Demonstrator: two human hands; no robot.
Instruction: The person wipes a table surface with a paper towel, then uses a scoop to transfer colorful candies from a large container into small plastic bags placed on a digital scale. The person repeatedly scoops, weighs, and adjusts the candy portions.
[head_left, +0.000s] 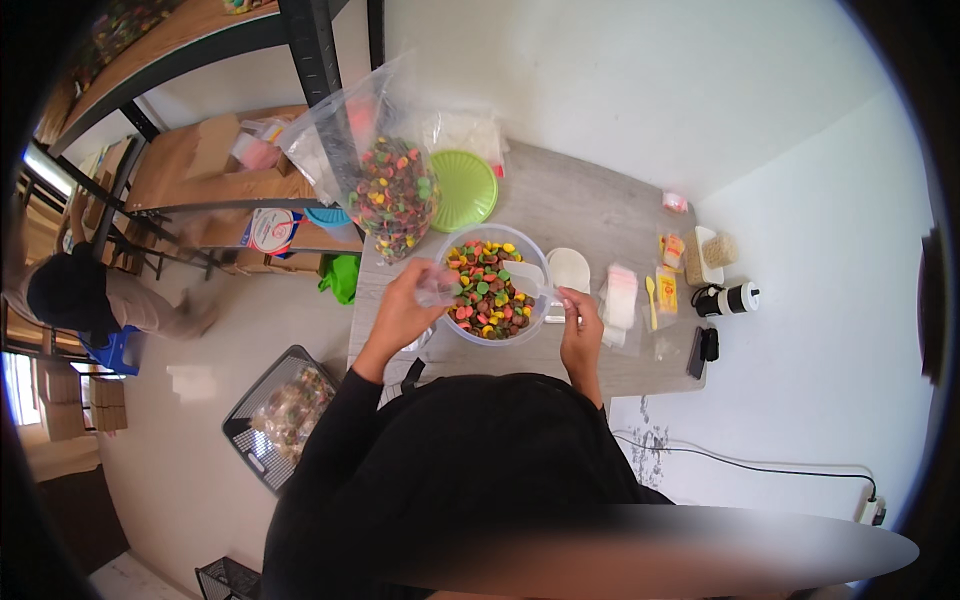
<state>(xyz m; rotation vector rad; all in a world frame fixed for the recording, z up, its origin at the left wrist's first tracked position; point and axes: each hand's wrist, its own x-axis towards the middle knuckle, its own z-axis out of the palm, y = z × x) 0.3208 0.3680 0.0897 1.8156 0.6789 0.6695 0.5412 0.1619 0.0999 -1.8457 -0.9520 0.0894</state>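
A clear round plastic tub (537, 255) stands before me, filled with small multicoloured candy-like discs (484, 292) in brown, green, yellow and coral. Over its left rim, my left hand (409, 296) holds a small clear plastic bag (437, 287). My right hand (581, 319) grips the handle of a translucent scoop (525, 276), whose blade lies over the discs at the tub's right side. Behind the tub to the left, a large open clear bag (394, 199) of the same discs stands upright beside a green ribbed lid (465, 191).
Right of the tub are a white kitchen scale (568, 271), stacked small bags (619, 296), a yellow spoon (651, 300), a bottle (727, 300) and a phone (697, 352). A dark plastic basket (247, 420) holding filled bags sits on the floor. Shelving (217, 202) borders the left; another person (82, 292) is beyond.
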